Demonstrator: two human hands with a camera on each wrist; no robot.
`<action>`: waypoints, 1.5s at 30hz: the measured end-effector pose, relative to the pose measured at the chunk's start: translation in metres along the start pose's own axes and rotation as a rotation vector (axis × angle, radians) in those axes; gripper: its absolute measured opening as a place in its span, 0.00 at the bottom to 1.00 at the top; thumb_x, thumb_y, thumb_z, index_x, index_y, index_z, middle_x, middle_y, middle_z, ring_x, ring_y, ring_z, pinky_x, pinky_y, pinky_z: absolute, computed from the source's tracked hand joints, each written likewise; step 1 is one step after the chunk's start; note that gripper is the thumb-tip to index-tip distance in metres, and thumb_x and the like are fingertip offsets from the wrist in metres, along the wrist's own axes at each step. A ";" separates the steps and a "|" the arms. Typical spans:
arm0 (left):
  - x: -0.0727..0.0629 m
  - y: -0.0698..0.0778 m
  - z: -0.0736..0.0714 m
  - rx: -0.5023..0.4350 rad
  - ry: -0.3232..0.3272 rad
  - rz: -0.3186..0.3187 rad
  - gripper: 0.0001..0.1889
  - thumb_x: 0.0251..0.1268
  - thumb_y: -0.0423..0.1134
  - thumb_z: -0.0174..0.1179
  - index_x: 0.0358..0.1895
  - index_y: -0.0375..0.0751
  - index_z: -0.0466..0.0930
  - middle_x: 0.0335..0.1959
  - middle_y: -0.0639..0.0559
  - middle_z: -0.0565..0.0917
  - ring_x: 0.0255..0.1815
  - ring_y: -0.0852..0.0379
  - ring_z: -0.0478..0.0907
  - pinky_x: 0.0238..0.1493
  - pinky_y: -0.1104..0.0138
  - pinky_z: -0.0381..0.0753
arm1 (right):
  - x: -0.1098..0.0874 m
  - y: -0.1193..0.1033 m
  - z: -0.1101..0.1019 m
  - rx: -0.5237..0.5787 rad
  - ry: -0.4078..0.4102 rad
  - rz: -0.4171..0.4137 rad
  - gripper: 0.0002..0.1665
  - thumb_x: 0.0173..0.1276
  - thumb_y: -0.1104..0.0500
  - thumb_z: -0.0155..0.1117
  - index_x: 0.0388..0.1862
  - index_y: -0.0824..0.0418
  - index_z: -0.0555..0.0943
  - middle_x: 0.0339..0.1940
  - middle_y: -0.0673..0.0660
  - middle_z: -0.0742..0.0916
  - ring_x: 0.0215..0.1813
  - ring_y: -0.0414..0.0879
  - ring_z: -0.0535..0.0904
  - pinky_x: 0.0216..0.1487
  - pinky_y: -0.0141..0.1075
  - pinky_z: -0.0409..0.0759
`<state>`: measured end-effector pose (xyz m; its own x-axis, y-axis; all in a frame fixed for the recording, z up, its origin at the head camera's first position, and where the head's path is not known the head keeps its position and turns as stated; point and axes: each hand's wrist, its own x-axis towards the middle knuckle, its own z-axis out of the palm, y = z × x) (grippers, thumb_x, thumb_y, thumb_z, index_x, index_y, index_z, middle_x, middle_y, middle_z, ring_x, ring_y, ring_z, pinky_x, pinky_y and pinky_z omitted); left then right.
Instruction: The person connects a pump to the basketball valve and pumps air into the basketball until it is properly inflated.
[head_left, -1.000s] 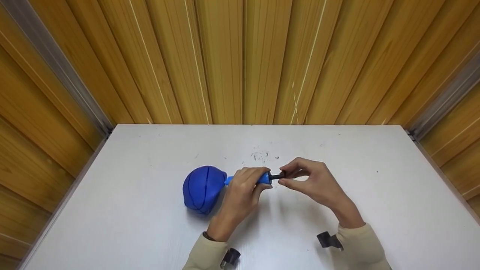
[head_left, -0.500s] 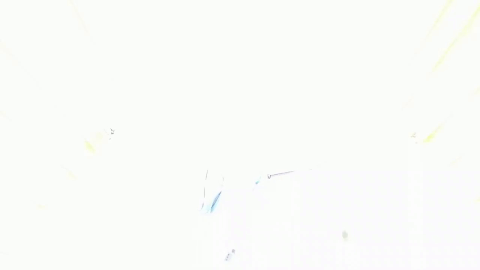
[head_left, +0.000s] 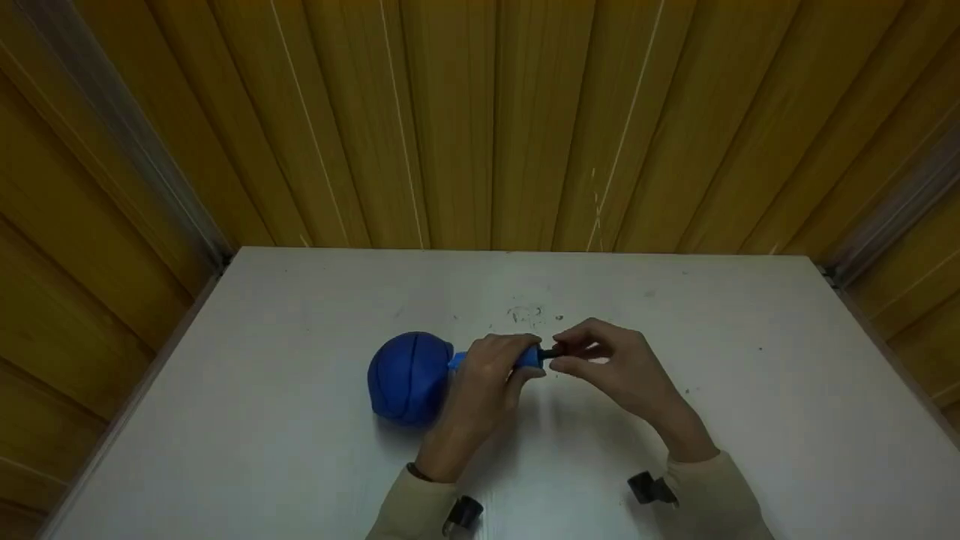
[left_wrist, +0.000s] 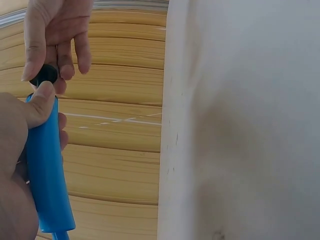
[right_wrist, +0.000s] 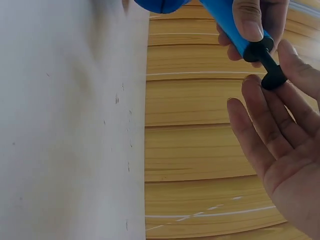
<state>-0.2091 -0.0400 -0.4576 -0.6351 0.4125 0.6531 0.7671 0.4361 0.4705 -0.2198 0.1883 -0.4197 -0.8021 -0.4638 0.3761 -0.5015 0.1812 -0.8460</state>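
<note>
Dark-lined blue ball (head_left: 405, 379), brighter blue pump (left_wrist: 47, 172)

- Left hand (head_left: 484, 382): below the middle of the head view, back turned up, fingers curled in a grip; its thumb (left_wrist: 41, 105) lies extended along the near side, at the left of the left wrist view.
- Left forearm (head_left: 418, 506): beige-sleeved, slanting up and rightward from the bottom edge.
- Right hand (head_left: 611, 364): right of centre, thumb (right_wrist: 298, 70) and index finger pinching, the other fingers loosely extended.
- Right forearm (head_left: 712, 499): beige-sleeved, slanting up and leftward from the lower right.
- Fingertips of both hands: just beside each other.
</note>
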 end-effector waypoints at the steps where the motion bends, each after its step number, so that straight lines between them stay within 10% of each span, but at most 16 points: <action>1: 0.003 0.000 0.003 0.138 0.099 -0.012 0.16 0.74 0.37 0.67 0.59 0.33 0.84 0.52 0.47 0.89 0.53 0.52 0.85 0.57 0.60 0.83 | 0.001 0.005 -0.002 -0.174 0.063 0.015 0.14 0.69 0.62 0.78 0.52 0.60 0.87 0.45 0.53 0.91 0.45 0.44 0.88 0.51 0.36 0.86; 14: 0.006 -0.002 0.007 0.132 0.193 -0.052 0.17 0.67 0.35 0.74 0.56 0.34 0.86 0.50 0.48 0.90 0.50 0.52 0.86 0.53 0.60 0.86 | -0.019 -0.016 -0.063 -0.291 0.188 0.124 0.14 0.67 0.65 0.79 0.50 0.57 0.89 0.44 0.49 0.91 0.45 0.43 0.88 0.50 0.27 0.83; 31: 0.006 0.004 0.011 0.176 0.192 -0.037 0.16 0.68 0.37 0.73 0.55 0.34 0.86 0.49 0.47 0.90 0.51 0.50 0.86 0.53 0.58 0.85 | 0.005 0.005 0.004 -0.059 0.118 0.117 0.13 0.67 0.63 0.80 0.50 0.61 0.88 0.45 0.52 0.91 0.46 0.47 0.88 0.50 0.36 0.87; 45: 0.004 -0.003 0.003 0.133 0.219 -0.073 0.17 0.66 0.36 0.75 0.56 0.36 0.86 0.50 0.49 0.90 0.50 0.52 0.86 0.54 0.58 0.85 | -0.011 -0.009 -0.052 -0.207 0.221 0.118 0.13 0.68 0.67 0.77 0.50 0.60 0.89 0.43 0.52 0.90 0.45 0.44 0.88 0.51 0.29 0.85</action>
<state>-0.2139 -0.0370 -0.4587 -0.6422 0.1995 0.7401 0.6922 0.5658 0.4481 -0.2233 0.2369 -0.3968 -0.8983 -0.2338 0.3721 -0.4379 0.4059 -0.8022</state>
